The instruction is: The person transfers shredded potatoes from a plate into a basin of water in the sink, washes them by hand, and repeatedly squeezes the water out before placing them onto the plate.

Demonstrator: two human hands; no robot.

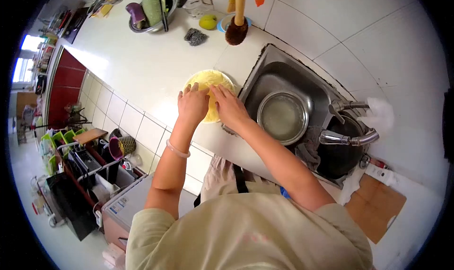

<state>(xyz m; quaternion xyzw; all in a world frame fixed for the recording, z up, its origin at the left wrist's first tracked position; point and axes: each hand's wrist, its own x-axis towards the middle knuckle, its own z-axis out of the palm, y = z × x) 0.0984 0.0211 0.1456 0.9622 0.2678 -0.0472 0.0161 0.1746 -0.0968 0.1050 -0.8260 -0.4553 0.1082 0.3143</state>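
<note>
Shreds of something pale yellow (208,76) filled a round, white-rimmed bowl (231,82) on the table (142,62), just beside the sink (250,74). They looked light, soft and probably damp, likely to slip or break under a hard pinch; a loose scoop with the fingertips seemed the kindest hold, and the bowl itself would be steadiest taken by opposite sides of its rim. The left hand (193,105) and right hand (231,108) were both open over the shreds, fingers loosely extended and close together; whether any strands were caught beneath them could not be told.

In the sink stood a metal bowl (259,116) of cloudy liquid (283,117). Farther along the table, near the wall, a metal basin (134,27) held a purple vegetable (135,12) and a thick green one (152,10).
</note>
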